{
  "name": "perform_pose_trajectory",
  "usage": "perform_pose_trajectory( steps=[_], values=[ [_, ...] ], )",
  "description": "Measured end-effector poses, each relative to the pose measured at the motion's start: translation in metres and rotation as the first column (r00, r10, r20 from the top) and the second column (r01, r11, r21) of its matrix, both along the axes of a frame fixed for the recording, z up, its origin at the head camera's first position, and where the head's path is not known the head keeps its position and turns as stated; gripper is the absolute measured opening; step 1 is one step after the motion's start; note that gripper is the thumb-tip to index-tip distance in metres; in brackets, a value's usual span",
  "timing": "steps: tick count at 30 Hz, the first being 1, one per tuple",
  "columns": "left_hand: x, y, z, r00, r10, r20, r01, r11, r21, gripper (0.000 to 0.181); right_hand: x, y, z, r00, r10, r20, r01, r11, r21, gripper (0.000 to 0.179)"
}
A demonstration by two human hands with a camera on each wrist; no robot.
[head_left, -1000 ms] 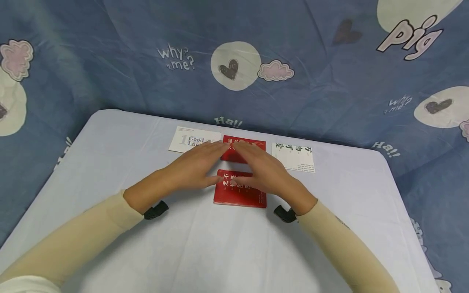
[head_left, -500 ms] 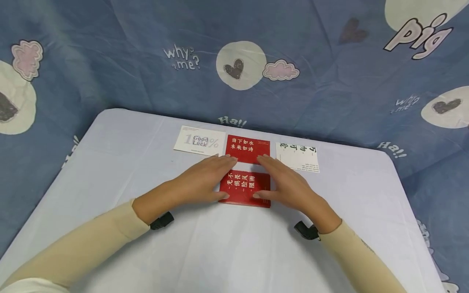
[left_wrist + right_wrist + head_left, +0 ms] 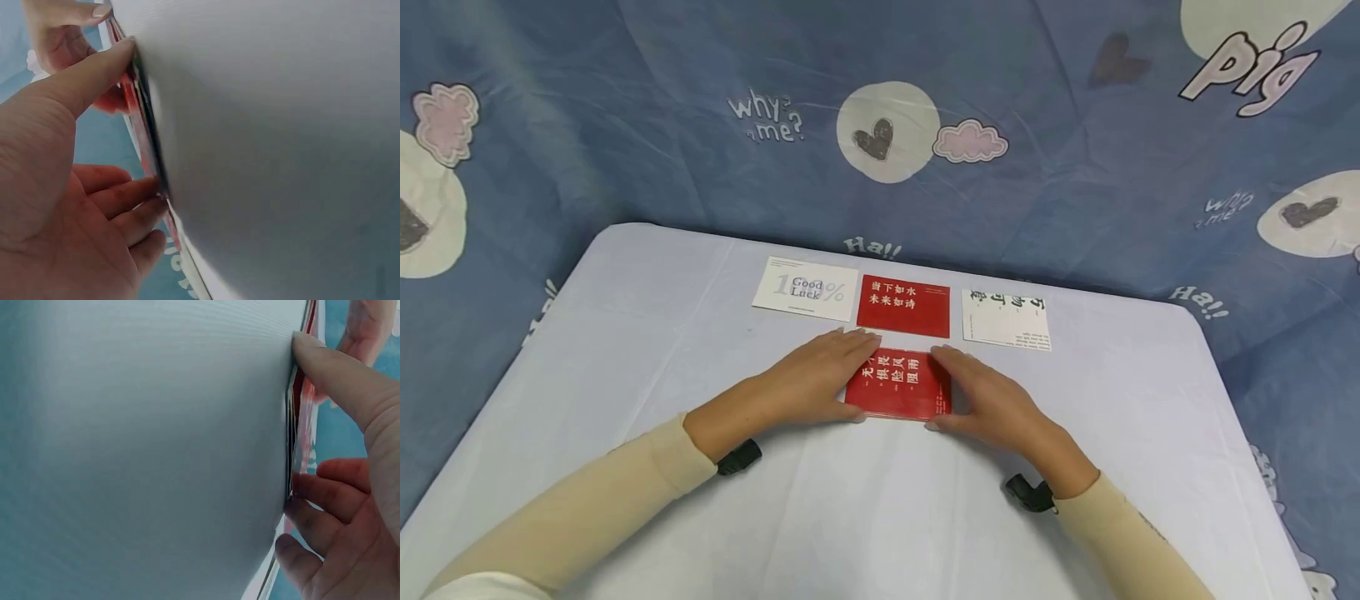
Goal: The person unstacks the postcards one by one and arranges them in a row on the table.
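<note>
A short stack of cards [image 3: 897,402] with a red top card lies on the white-covered table, white characters printed across it. At its left end, my left hand [image 3: 808,377] holds the stack, thumb at the near corner and fingers at the far corner. My right hand [image 3: 996,402] grips the right end the same way. The left wrist view shows the stack's layered edge [image 3: 145,115] between thumb and fingers. In the right wrist view, the layers at the edge [image 3: 290,428] look slightly apart. Part of the top card's left side is hidden by my left fingers.
Behind the stack lie three single cards in a row: a white "Good Luck" card [image 3: 805,288], a red card [image 3: 903,317] and a white card [image 3: 1006,325] with dark characters upside down. A blue patterned cloth [image 3: 700,167] hangs behind the table [image 3: 850,517].
My hands moved apart from above the cards, then came down to the ends of the red-topped stack and took hold of it. The three back cards are uncovered.
</note>
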State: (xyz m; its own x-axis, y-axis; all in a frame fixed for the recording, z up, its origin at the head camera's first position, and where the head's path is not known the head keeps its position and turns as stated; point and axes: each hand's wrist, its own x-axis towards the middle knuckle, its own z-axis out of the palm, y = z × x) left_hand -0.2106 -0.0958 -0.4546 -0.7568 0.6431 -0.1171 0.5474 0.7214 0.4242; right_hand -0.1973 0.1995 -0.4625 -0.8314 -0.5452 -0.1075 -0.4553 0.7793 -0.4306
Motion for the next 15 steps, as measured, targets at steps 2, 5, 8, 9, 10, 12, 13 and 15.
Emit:
perform_pose_trajectory(
  steps=[2,5,8,9,10,12,13,15],
  values=[
    [0.0001,-0.0003,-0.0014,1.000,0.011,0.016,-0.011,1.000,0.009,0.104,0.0005,0.0001,-0.0015,1.000,0.002,-0.005,-0.002,1.000,-0.002,0.100],
    [0.0003,-0.0008,-0.0031,1.000,0.020,0.023,-0.021,1.000,0.024,0.101,0.0004,0.0003,-0.0028,1.000,0.002,-0.014,-0.002,1.000,-0.009,0.099],
    [0.0004,-0.0011,-0.0043,1.000,0.021,0.012,-0.021,0.999,0.031,0.099,0.0003,0.0003,-0.0034,1.000,0.003,-0.011,-0.003,1.000,-0.022,0.098],
    [0.0004,-0.0012,-0.0047,1.000,0.020,0.006,-0.020,0.999,0.035,0.098,0.0003,0.0002,-0.0034,1.000,0.003,-0.009,-0.003,1.000,-0.026,0.098],
    [0.0004,-0.0012,-0.0050,1.000,0.020,0.001,-0.020,0.999,0.037,0.097,0.0003,0.0002,-0.0035,1.000,0.003,-0.005,-0.003,1.000,-0.030,0.099],
    [0.0003,-0.0010,-0.0060,1.000,0.020,-0.003,-0.020,0.999,0.041,0.096,0.0003,0.0001,-0.0035,1.000,0.004,0.002,-0.004,0.999,-0.038,0.099],
    [0.0002,-0.0007,-0.0065,1.000,0.020,-0.004,-0.020,0.999,0.044,0.096,0.0004,0.0002,-0.0036,1.000,0.003,0.005,-0.003,0.999,-0.039,0.098],
    [-0.0003,-0.0001,-0.0075,1.000,0.017,-0.006,-0.016,0.999,0.052,0.095,0.0005,0.0008,-0.0035,1.000,-0.003,0.008,0.003,0.999,-0.037,0.098]
  ],
)
